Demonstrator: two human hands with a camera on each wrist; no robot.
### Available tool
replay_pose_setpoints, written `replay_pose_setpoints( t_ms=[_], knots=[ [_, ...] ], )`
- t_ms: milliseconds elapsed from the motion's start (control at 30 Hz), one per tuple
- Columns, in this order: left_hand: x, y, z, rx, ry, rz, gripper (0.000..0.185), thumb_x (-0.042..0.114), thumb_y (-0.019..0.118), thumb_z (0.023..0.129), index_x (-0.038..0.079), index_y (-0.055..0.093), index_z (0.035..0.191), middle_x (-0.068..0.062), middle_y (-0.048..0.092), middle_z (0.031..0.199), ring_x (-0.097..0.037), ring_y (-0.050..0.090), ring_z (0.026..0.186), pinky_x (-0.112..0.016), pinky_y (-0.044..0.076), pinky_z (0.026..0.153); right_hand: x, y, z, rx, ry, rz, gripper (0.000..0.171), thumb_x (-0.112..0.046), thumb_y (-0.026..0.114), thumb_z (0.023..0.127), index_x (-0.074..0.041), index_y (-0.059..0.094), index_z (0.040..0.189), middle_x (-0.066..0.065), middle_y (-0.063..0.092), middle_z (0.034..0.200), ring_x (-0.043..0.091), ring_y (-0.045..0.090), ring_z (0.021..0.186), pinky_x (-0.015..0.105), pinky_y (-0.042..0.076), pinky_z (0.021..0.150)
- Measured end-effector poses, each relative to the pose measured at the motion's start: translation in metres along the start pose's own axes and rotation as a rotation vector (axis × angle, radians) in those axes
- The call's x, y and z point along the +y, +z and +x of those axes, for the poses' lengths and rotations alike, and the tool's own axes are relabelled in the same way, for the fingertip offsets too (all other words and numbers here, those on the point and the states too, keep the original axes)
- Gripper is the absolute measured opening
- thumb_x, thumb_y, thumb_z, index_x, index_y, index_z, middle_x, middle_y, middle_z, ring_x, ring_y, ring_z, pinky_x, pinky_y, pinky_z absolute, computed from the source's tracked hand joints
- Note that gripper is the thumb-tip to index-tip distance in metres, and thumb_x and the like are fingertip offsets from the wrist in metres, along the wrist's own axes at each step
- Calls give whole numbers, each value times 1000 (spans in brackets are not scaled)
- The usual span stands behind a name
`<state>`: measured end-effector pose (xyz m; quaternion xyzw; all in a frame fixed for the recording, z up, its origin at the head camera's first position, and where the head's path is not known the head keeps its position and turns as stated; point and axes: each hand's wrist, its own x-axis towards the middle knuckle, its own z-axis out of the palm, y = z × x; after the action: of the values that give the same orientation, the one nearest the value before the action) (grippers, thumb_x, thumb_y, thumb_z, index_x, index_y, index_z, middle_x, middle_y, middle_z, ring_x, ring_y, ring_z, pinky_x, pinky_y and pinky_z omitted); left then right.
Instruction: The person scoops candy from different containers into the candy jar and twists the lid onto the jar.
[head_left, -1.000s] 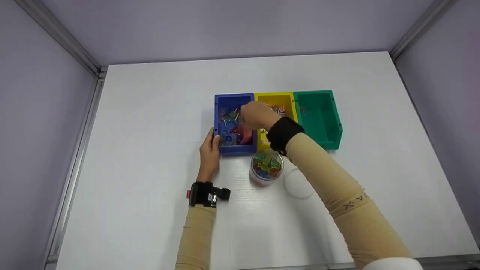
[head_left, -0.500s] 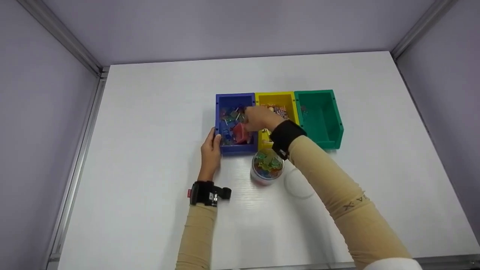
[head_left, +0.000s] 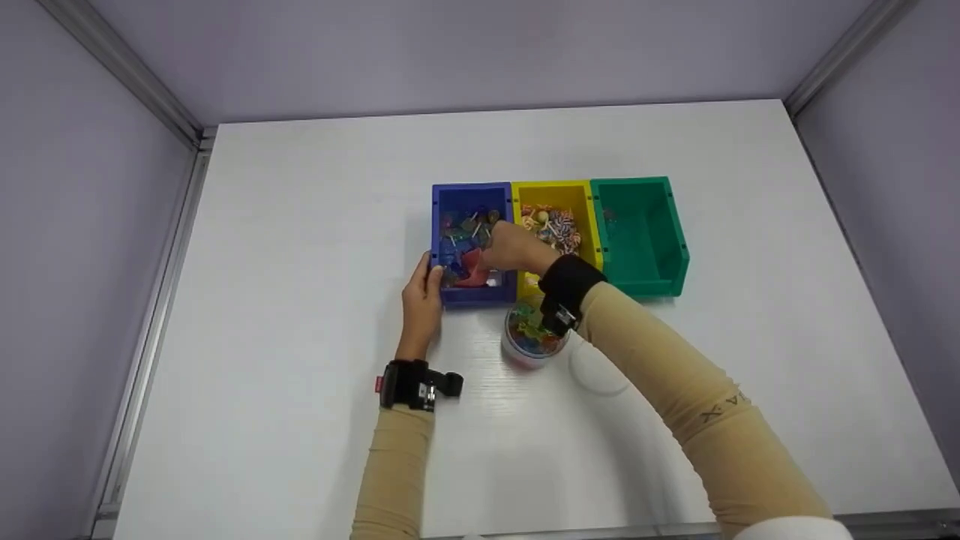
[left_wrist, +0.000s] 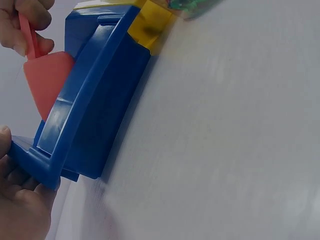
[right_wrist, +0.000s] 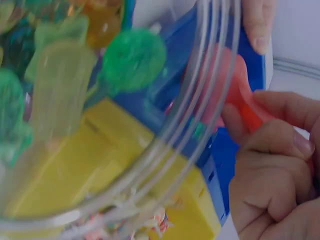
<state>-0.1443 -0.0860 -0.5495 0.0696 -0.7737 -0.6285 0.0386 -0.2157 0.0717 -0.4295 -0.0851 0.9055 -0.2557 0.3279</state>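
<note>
In the head view my right hand reaches over the right side of the blue bin, holding a red scoop by its handle. The scoop's bowl is down inside the bin among small translucent charms, some shaped like lollipops. My left hand grips the bin's left wall at the front corner, thumb at the rim and fingers outside. In the left wrist view the scoop tilts downward behind the bin's front lip. A clear jar of similar colourful charms stands just before the bins, partly covered by my right wrist strap.
A yellow bin with many small candy-like pieces adjoins the blue one. Right of it stands a green bin with a small reddish piece near its left wall. A clear round lid lies on the white table beside the jar.
The right hand has shifted slightly toward the front, its wrist turning. The scoop's bowl has swung left within the blue bin, uncovering more of the yellow bin. My left hand stays in place.
</note>
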Motion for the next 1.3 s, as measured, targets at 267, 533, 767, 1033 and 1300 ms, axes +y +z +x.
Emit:
replay_pose_setpoints(
  t_ms=[267, 533, 767, 1033, 1300],
  knots=[
    [1, 1, -5, -10, -22, -9, 48, 22, 42, 104, 1, 38, 147, -17, 44, 150, -27, 40, 142, -40, 35, 120, -14, 15, -11, 83, 163, 153, 23, -21, 63, 91, -2, 77, 93, 2, 56, 69, 14, 42, 58, 23, 32, 52],
    [2, -3, -2, -13, -26, 12, 48, 23, 42, 104, 0, 37, 147, -16, 43, 151, -27, 39, 143, -40, 33, 121, -29, 38, -10, 209, 220, 201, 8, -13, 59, 88, -8, 56, 82, 2, 48, 74, 16, 45, 65, 23, 33, 54],
    [-3, -5, 2, 14, 17, 24, 46, 20, 42, 104, -1, 40, 145, -20, 46, 148, -30, 42, 141, -42, 35, 119, -30, 52, -4, 288, 252, 296, 35, -23, 69, 86, -3, 69, 116, 10, 71, 118, 18, 58, 85, 28, 54, 80],
    [-3, -5, 5, 17, 6, 24, 47, 19, 44, 103, -3, 39, 145, -21, 43, 149, -31, 40, 142, -42, 33, 120, -32, 60, 6, 349, 294, 460, 48, -34, 66, 90, -9, 61, 131, 7, 64, 132, 20, 63, 114, 32, 53, 100],
    [-3, -6, 3, 11, 14, 30, 46, 19, 44, 103, 1, 41, 145, -19, 46, 148, -30, 42, 141, -42, 35, 119, -37, 70, 17, 459, 373, 481, 30, -27, 54, 95, -14, 72, 114, 6, 70, 122, 22, 66, 105, 37, 55, 92]
  ],
)
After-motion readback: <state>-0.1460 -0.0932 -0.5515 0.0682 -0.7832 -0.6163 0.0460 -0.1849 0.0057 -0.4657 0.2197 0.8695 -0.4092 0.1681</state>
